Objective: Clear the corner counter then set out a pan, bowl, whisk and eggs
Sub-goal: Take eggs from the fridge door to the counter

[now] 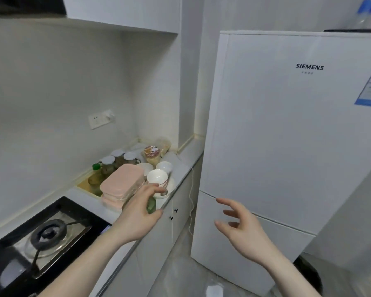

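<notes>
The corner counter (181,166) is crowded. A stack of white bowls (157,177) stands on a white plate (169,186), with another white bowl (164,167) behind it. My left hand (140,213) reaches over the counter's front edge, fingertips at the plate's rim below the bowl stack. A small green object (151,205) shows between its thumb and fingers; whether the hand holds it is unclear. My right hand (241,229) hovers with spread fingers in front of the fridge's lower door (266,243), holding nothing. No pan, whisk or eggs in view.
Pink lidded boxes (121,185) are stacked left of the bowls. Several white-lidded jars (118,158), a green-capped bottle (96,167) and bagged food (151,154) fill the corner. A gas hob (45,234) lies at the lower left. The white fridge (287,125) stands shut on the right.
</notes>
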Demonstrator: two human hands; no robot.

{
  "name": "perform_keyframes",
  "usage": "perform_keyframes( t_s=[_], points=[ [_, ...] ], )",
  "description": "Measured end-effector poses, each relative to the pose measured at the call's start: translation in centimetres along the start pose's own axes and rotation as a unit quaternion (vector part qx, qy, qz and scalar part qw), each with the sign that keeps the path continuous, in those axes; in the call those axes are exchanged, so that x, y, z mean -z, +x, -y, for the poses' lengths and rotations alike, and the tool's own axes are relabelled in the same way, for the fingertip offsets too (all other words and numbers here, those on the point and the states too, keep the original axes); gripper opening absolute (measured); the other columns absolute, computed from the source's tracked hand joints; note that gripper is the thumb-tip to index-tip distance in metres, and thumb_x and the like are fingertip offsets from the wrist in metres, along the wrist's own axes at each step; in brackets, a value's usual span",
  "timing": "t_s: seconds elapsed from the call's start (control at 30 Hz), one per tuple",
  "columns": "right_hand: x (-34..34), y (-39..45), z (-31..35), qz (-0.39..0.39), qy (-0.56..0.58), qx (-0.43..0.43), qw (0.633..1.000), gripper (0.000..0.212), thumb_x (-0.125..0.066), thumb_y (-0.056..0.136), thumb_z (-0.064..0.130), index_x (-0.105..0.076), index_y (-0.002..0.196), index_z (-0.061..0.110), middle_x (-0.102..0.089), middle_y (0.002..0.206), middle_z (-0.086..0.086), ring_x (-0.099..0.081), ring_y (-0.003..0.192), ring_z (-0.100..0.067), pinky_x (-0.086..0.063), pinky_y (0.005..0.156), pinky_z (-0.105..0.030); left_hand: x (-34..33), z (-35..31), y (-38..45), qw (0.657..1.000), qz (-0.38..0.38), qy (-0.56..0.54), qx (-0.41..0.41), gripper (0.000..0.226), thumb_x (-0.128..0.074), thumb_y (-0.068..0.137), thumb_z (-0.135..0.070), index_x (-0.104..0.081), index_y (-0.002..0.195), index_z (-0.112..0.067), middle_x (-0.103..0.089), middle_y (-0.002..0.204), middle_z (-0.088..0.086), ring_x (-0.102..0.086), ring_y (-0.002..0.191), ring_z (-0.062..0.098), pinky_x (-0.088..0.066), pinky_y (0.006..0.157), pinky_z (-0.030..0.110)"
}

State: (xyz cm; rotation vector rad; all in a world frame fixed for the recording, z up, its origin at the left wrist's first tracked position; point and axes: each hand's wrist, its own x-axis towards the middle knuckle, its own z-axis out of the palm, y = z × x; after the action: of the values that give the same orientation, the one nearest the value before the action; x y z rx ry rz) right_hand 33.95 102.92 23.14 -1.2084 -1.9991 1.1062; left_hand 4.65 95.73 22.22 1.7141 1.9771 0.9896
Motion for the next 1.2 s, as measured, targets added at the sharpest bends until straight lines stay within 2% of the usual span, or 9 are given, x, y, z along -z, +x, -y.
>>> perform_keyframes(
  t_s=[0.17, 0.27, 0.43, 0.67, 0.73, 0.8, 0.9, 1.07, 1.2],
  points=[
    [4.2, 5.9, -2.0, -0.029, -0.007, -0.017, 0.999, 0.046, -0.070, 0.092, 0.026, -0.054, 0.129, 0.048, -0.053, 0.132, 0.028, -0.052, 0.119, 0.009, -0.046, 0.094, -0.016, -3.0, -1.7, 10.4, 1.000, 0.024, -0.010, -0.003, 0.049, -0.068, 0.086, -0.021, -0.055, 0.129, -0.040, -0.046, 0.139, -0.023, -0.048, 0.126, -0.001, -0.040, 0.105, 0.025],
    [6.4, 8.5, -3.7, -0.037, 0.003, -0.036, 0.999, 0.046, -0.070, 0.093, 0.026, -0.053, 0.128, 0.051, -0.053, 0.125, 0.029, -0.053, 0.118, 0.010, -0.044, 0.087, -0.010, -5.1, -3.0, 17.0, 0.998, 0.058, -0.026, -0.004, 0.051, -0.068, 0.086, -0.025, -0.051, 0.132, -0.039, -0.044, 0.141, -0.019, -0.049, 0.126, 0.004, -0.044, 0.109, 0.034],
    [9.5, 13.4, -6.3, -0.040, 0.007, -0.042, 0.998, 0.047, -0.070, 0.091, 0.027, -0.054, 0.128, 0.051, -0.053, 0.132, 0.028, -0.050, 0.121, 0.011, -0.046, 0.097, -0.018, -7.4, -6.1, 27.2, 0.998, 0.049, -0.046, 0.007, 0.071, -0.070, 0.089, -0.027, -0.035, 0.150, -0.027, -0.034, 0.152, -0.007, -0.044, 0.135, 0.013, -0.043, 0.101, 0.029],
    [13.5, 20.7, -9.5, -0.022, 0.018, -0.020, 0.999, 0.047, -0.071, 0.090, 0.026, -0.055, 0.129, 0.048, -0.052, 0.133, 0.028, -0.049, 0.120, 0.012, -0.048, 0.100, -0.022, -10.4, -8.8, 35.7, 0.995, -0.010, -0.080, 0.057, 0.099, -0.074, 0.085, -0.041, -0.013, 0.161, -0.023, -0.023, 0.165, -0.004, -0.034, 0.147, 0.016, -0.037, 0.117, 0.043],
    [14.2, 22.5, -10.3, -0.017, 0.019, -0.010, 1.000, 0.047, -0.072, 0.090, 0.026, -0.055, 0.128, 0.048, -0.053, 0.132, 0.028, -0.049, 0.119, 0.013, -0.047, 0.099, -0.021, -10.9, -9.0, 37.1, 0.993, -0.022, -0.095, 0.067, 0.093, -0.075, 0.085, -0.040, -0.021, 0.158, -0.022, -0.033, 0.160, -0.006, -0.037, 0.145, 0.016, -0.037, 0.117, 0.042],
    [14.9, 24.4, -11.3, -0.011, 0.024, -0.004, 1.000, 0.047, -0.073, 0.089, 0.025, -0.056, 0.127, 0.048, -0.054, 0.131, 0.026, -0.051, 0.118, 0.012, -0.048, 0.098, -0.021, -11.8, -9.0, 38.5, 0.987, -0.034, -0.141, 0.077, 0.068, -0.073, 0.089, -0.039, -0.037, 0.145, -0.025, -0.048, 0.145, -0.010, -0.046, 0.138, 0.015, -0.040, 0.113, 0.038],
    [15.4, 26.3, -12.0, -0.006, 0.032, 0.003, 0.999, 0.048, -0.074, 0.088, 0.022, -0.057, 0.127, 0.045, -0.055, 0.132, 0.025, -0.054, 0.116, 0.009, -0.051, 0.099, -0.027, -12.4, -8.8, 39.6, 0.976, -0.053, -0.197, 0.080, 0.040, -0.061, 0.096, -0.049, -0.048, 0.127, -0.029, -0.061, 0.130, -0.013, -0.058, 0.123, 0.011, -0.046, 0.109, 0.040],
    [15.5, 28.0, -12.4, 0.010, 0.045, 0.003, 0.999, 0.049, -0.075, 0.088, 0.020, -0.057, 0.125, 0.046, -0.061, 0.126, 0.028, -0.057, 0.116, 0.005, -0.052, 0.097, -0.027, -13.0, -8.8, 40.3, 0.965, -0.076, -0.242, 0.067, 0.027, -0.054, 0.104, -0.031, -0.053, 0.127, -0.015, -0.066, 0.117, -0.012, -0.063, 0.095, -0.016, -0.050, 0.084, 0.012],
    [15.5, 28.2, -12.4, 0.001, 0.045, -0.006, 0.999, 0.050, -0.074, 0.088, 0.021, -0.056, 0.127, 0.046, -0.063, 0.123, 0.028, -0.058, 0.115, 0.006, -0.053, 0.096, -0.026, -13.2, -8.5, 40.5, 0.963, -0.068, -0.254, 0.067, 0.023, -0.051, 0.105, -0.032, -0.053, 0.123, -0.018, -0.065, 0.110, -0.016, -0.062, 0.091, -0.019, -0.048, 0.079, 0.009]
  ],
)
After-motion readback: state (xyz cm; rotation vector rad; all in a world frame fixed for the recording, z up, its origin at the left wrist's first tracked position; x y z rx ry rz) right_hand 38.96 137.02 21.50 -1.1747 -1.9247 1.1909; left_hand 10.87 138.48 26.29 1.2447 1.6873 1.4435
